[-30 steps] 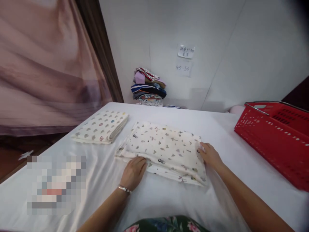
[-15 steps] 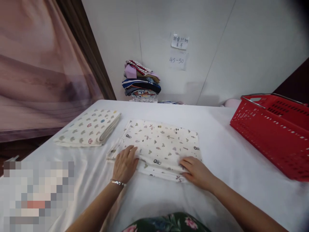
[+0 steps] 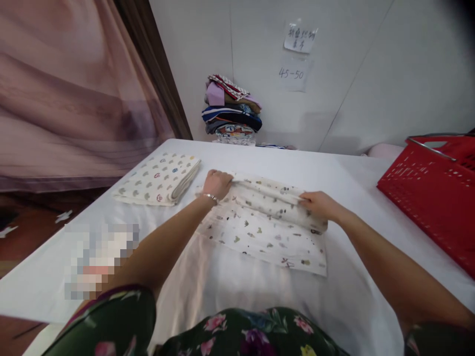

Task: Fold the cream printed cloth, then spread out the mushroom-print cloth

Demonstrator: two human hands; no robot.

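Observation:
A white cloth (image 3: 256, 232) printed with small plants and figures lies across the middle of the table. Its far part is lifted and bunched into a loose fold. My left hand (image 3: 218, 184), with a bracelet at the wrist, is closed on the fold's left end. On the right, my right hand (image 3: 318, 205) pinches the same raised layer. The near layer lies flat, its front edge slightly slanted. To the left of my left hand rests a folded cloth (image 3: 159, 180) with grey mushroom-like prints, untouched.
At the right edge stands a red plastic basket (image 3: 430, 193) with a metal handle. A stack of folded fabrics (image 3: 233, 111) is behind the white-covered table (image 3: 334, 165). Two paper notes (image 3: 300, 38) hang on the wall. A pink curtain (image 3: 74, 89) drapes at left.
Both hands have moved from the near edge of the cloth to its far part. They now hold the upper layer raised, uncovering more of the layer beneath. The view has shifted slightly.

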